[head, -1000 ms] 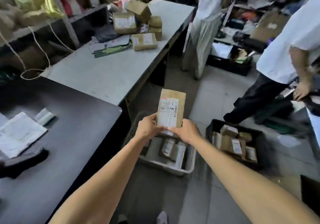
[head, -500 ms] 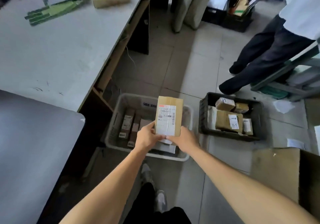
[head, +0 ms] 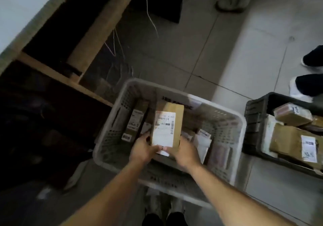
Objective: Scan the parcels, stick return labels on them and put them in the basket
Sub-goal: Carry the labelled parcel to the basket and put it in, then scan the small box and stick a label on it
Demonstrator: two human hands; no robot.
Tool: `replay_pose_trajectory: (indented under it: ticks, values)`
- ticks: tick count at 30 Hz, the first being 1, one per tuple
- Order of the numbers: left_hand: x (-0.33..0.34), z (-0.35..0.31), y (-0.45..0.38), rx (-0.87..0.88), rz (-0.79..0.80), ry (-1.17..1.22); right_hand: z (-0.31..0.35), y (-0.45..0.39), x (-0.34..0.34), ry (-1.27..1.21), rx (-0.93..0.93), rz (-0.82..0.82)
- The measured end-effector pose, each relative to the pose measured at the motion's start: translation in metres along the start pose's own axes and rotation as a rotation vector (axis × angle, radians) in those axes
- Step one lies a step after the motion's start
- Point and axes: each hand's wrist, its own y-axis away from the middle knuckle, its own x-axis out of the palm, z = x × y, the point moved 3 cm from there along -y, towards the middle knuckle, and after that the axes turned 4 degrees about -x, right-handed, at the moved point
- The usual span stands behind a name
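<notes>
A brown cardboard parcel [head: 172,120] with a white barcode label on its face is held low inside the grey plastic basket [head: 234,120] on the floor. My left hand [head: 142,149] grips its lower left corner and my right hand [head: 186,153] grips its lower right corner, thumbs on the label. Other labelled parcels [head: 134,122] stand on edge in the basket to the left of the held one, and white packets [head: 202,141] lie to its right.
A black crate [head: 253,120] with several brown parcels sits right of the basket. A wooden table frame [head: 97,26] and its pale top stand at upper left. Another person's shoes [head: 307,85] are at the right edge. My own feet [head: 162,217] are below the basket.
I have bent down over the basket. Both hands have lowered the parcel from above the basket to inside it, still holding its lower corners.
</notes>
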Motion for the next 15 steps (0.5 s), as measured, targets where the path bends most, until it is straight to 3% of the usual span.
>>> replay_pose_trajectory:
  ticks: [7,15]
  values:
    - [0.028,0.071,-0.137,0.011,-0.07,-0.106,-0.071,-0.124,0.061,0.187,0.041,0.062]
    - [0.052,0.118,-0.179,-0.011,-0.016,-0.169,-0.103,-0.157,0.098,0.399,0.115,0.01]
